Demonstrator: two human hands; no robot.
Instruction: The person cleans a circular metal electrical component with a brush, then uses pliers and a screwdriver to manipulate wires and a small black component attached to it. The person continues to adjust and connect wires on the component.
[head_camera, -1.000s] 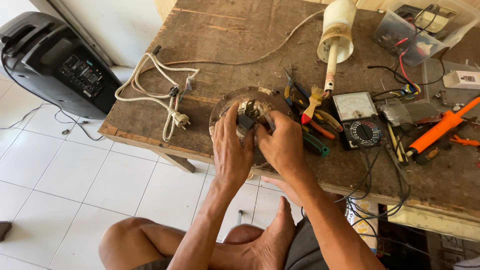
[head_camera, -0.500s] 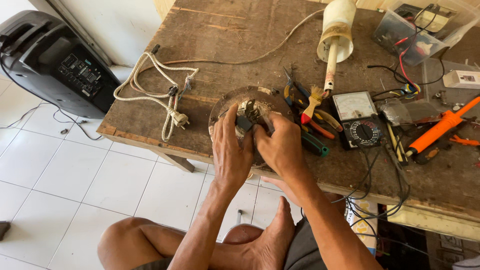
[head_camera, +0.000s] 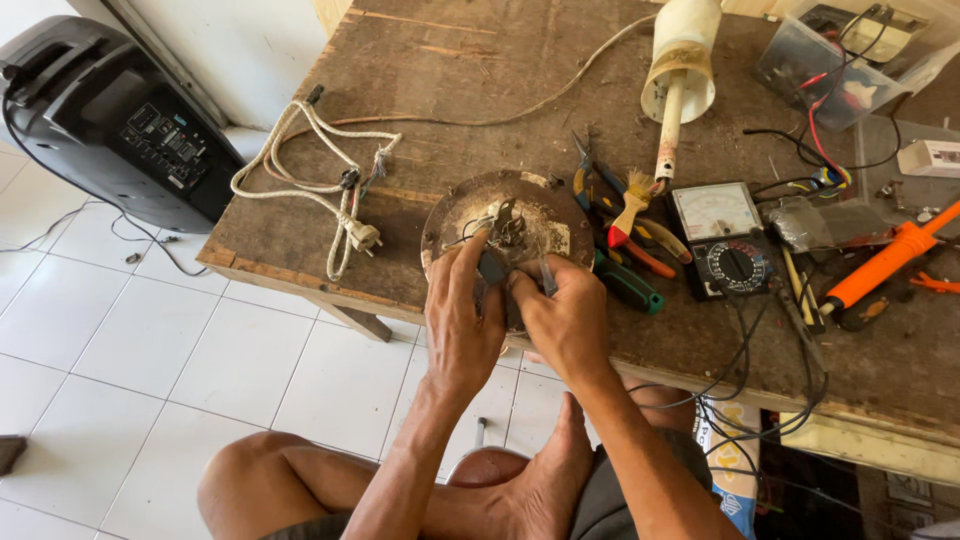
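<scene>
**Both hands at a round metal unit on a wooden workbench**

The left hand (head_camera: 462, 320) and the right hand (head_camera: 562, 318) met over a round, rust-stained metal disc (head_camera: 507, 232) lying flat near the front edge of the worn wooden bench (head_camera: 480, 70). Between the two hands sat a small dark part (head_camera: 492, 267), pinched by the left thumb and fingers; the right fingers were curled around a slim metal tool (head_camera: 548, 280), whose tip could not be made out. A central metal fitting (head_camera: 507, 222) with thin wires stood exposed on the disc. As a judgement, the work looked to be in its middle: the unit was open and its wiring bare, with nothing closed up again.

Just right of the disc lay pliers and screwdrivers (head_camera: 625, 245) and a small brush (head_camera: 632, 200); beyond them, an analogue multimeter (head_camera: 722, 238). An orange-handled tool (head_camera: 882, 262) lay further right. A coiled white cord with plug (head_camera: 325, 190) lay to the left, well apart from the hands. A black speaker box (head_camera: 110, 125) stood on the tiled floor.
</scene>
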